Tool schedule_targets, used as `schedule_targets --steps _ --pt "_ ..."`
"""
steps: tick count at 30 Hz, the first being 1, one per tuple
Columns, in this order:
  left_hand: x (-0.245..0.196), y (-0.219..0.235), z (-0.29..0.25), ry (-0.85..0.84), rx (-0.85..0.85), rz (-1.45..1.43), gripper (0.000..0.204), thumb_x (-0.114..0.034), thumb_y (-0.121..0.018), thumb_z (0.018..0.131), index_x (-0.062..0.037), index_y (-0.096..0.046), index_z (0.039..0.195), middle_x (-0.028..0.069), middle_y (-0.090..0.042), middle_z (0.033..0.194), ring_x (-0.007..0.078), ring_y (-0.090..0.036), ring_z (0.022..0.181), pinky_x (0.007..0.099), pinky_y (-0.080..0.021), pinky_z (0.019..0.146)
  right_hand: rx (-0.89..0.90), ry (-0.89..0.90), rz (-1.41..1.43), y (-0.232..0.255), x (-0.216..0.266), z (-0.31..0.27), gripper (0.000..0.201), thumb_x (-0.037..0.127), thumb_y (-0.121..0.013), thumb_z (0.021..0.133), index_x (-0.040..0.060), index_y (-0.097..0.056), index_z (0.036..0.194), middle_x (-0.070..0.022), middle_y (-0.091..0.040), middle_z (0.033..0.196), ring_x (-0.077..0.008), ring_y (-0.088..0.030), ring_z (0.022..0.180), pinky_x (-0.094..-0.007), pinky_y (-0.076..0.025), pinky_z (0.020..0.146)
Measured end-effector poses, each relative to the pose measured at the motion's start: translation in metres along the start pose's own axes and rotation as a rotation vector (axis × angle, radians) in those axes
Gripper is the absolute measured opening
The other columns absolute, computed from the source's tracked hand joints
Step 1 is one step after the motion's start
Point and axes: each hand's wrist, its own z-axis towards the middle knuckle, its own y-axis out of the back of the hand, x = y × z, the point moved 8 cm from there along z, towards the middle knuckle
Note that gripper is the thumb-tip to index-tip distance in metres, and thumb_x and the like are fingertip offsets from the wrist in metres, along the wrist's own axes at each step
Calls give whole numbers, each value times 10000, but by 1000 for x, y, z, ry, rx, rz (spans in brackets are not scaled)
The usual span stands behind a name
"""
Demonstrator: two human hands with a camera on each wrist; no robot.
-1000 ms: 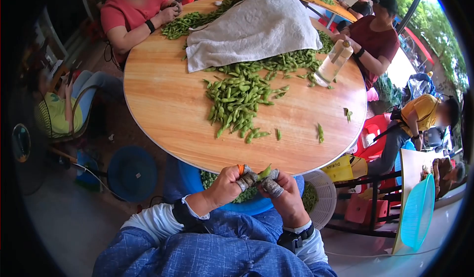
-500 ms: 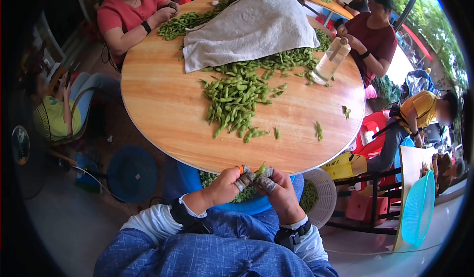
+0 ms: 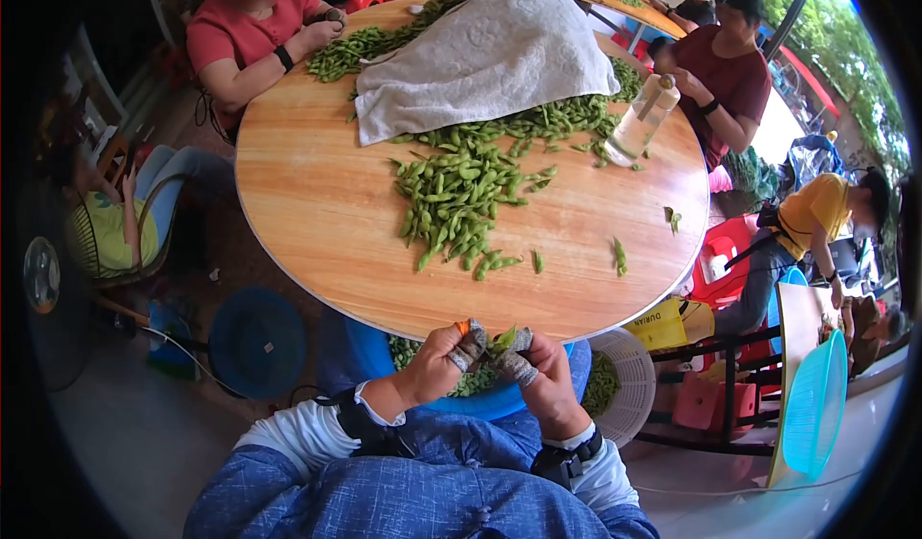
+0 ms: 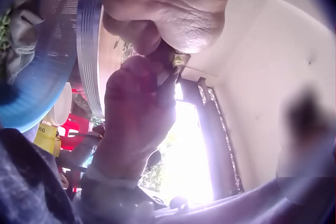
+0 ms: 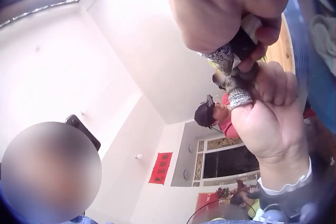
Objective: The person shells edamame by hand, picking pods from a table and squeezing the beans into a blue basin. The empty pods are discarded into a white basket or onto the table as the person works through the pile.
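Note:
Both hands meet over the near table edge, with a green edamame pod [image 3: 503, 339] between their fingertips. My left hand [image 3: 434, 361] pinches the pod's left side, its thumb and finger wrapped in grey cloth-like bands and an orange band on one finger. From the other side my right hand [image 3: 554, 383] pinches it too, its thumb and finger similarly wrapped. In the right wrist view the wrapped thumbs nearly meet, and most of the pod is hidden. Below the hands, a blue basin [image 3: 514, 400] holds shelled green beans [image 3: 404, 349].
A heap of pods [image 3: 459, 198] lies on the round wooden table [image 3: 317, 222], with more under a grey towel [image 3: 490, 54]. A clear bottle [image 3: 643, 121] stands at right. A white basket [image 3: 634, 385] of pods sits beside my right knee. People sit around the table.
The pod has tipped from upright to a lower slant between the fingertips. Both hands stay in nearly the same place. At right, the person in yellow has reached an arm downward.

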Motion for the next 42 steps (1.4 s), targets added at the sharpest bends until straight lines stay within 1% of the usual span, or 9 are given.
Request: schedule_targets --steps 5,16,17,20,21,24,26,32,42 --pt "-12 -5 2 -67 56 51 87 -68 -491 831 -15 -496 900 -11 -504 786 52 -460 712 206 -404 635 -22 -23 -81 6 -1 1 190 93 -575 798 -15 -541 951 -22 -582 875 -83 -529 780 -221 -423 713" --pt "21 -12 -8 199 192 -69 213 -28 -471 736 -23 -524 943 3 -512 742 102 -497 676 229 -409 604 32 -32 -536 5 -6 -2 58 -8 -553 767 -32 -553 820 -25 -556 741 -81 -495 695 -222 -415 627" --pt "16 -14 -9 172 182 -57 223 -41 -480 723 -24 -534 939 13 -524 729 125 -520 666 245 -418 598 -53 -17 -515 14 0 -2 59 -8 -556 765 -30 -555 820 -23 -559 734 -81 -495 686 -221 -415 621" --pt "6 -22 -20 -27 450 776 212 -103 -517 725 -31 -560 919 90 -562 742 242 -566 707 316 -441 621 -330 78 -496 78 33 -14 74 1 -564 771 -28 -573 838 -11 -569 729 -71 -496 665 -213 -416 610" --pt "7 -24 -22 -73 473 780 199 -129 -543 737 -34 -572 910 156 -568 790 318 -558 743 370 -445 647 -444 121 -570 101 50 -22 135 -5 -555 773 -36 -573 903 -7 -567 735 -67 -492 647 -206 -412 600" --pt "0 -26 -23 -251 463 888 191 -170 -569 748 -46 -577 893 149 -581 783 310 -565 699 367 -454 625 -792 107 -1128 161 86 -57 305 12 -544 758 -34 -516 1057 -43 -531 650 -80 -479 601 -221 -401 553" --pt "-16 -23 -10 -275 370 849 189 -186 -580 744 -46 -579 869 135 -581 752 308 -567 678 368 -456 613 -887 131 -1005 173 92 -73 307 17 -548 742 -17 -534 1048 -59 -547 676 -89 -492 626 -226 -411 575" --pt "-66 -11 64 -466 -67 1153 155 -203 -588 731 -60 -578 790 102 -577 694 283 -573 654 371 -440 560 -591 232 -990 117 81 -18 233 12 -554 759 -37 -566 986 -120 -618 839 -132 -570 760 -247 -446 680" --pt "-55 -31 128 -356 0 1235 96 -135 -554 684 -59 -552 742 147 -577 662 303 -578 645 405 -438 568 -579 344 -848 112 49 17 210 19 -536 789 -47 -556 988 -75 -604 839 -111 -560 751 -223 -450 698"
